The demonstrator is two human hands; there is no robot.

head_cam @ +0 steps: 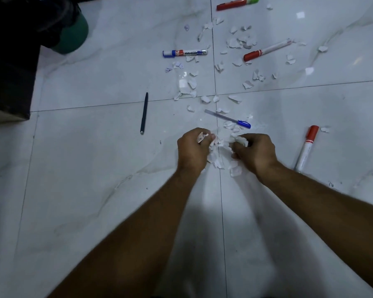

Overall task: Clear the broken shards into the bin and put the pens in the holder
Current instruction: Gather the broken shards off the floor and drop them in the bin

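Shards (221,147), white, thin and jagged, lie heaped on the pale tiled floor (95,190) between my hands. My left hand (193,147) curls round a clutch of them; my right hand (255,151) pinches another clump. Just beyond, a clear pen (227,118) with a blue cap lies among loose chips, with a red-capped marker (306,148) to its right and a dark pen (144,113) to its left. Farther off, more fragments scatter around a blue whiteboard marker (184,53), a slim red-and-white marker (267,50) and a red-and-green marker (238,3). The green rounded thing (73,33) at far left may be the bin; it is too dark for me to tell.

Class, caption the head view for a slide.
Left hand and right hand gather white broken shards off pale tiled floor among scattered pens.
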